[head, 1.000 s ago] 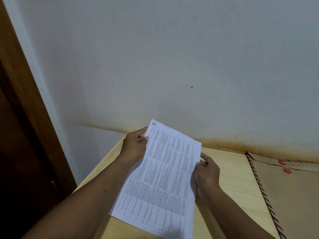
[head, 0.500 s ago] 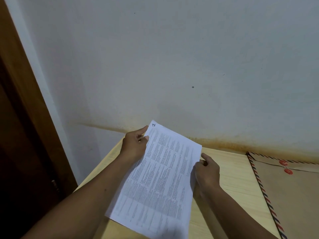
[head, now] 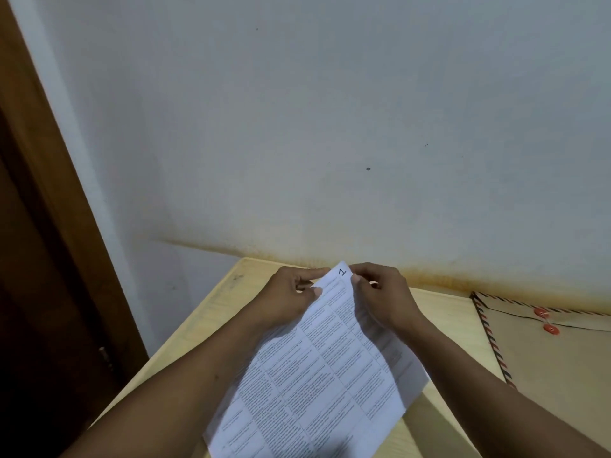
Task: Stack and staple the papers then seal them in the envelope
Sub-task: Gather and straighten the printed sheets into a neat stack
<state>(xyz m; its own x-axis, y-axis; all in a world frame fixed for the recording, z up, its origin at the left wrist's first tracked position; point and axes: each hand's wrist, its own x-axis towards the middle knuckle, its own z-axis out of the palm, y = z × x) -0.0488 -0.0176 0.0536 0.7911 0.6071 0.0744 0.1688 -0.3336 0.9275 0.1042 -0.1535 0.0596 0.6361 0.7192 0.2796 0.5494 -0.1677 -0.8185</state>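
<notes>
At the far left we see a dark brown wooden door frame (head: 49, 226) running down the edge of the view, with a pale wall (head: 330, 127) beside it; a rusty stain runs along the wall just above the tabletop. Below the wall sits the light wooden table (head: 211, 312), its left corner in view.

Our left hand (head: 291, 297) comes next, with thumb and fingers pinched on the upper left edge of the papers (head: 317, 375), near their top corner. The papers are white sheets printed with a dense grid of small text, held above the table and slanting from the top corner down toward the lower edge of the view. A handwritten "1" marks the top corner. Along the right side, the edge of a second sheet peeks out from under the top one, so the stack is not squared.

Our right hand (head: 380, 297) pinches the same top corner from the right, just beside the left hand, the two nearly touching.

Farther right, well apart from the papers, the brown envelope (head: 545, 365) lies flat on the table. It has a red and blue striped border and two red button closures near its flap.
</notes>
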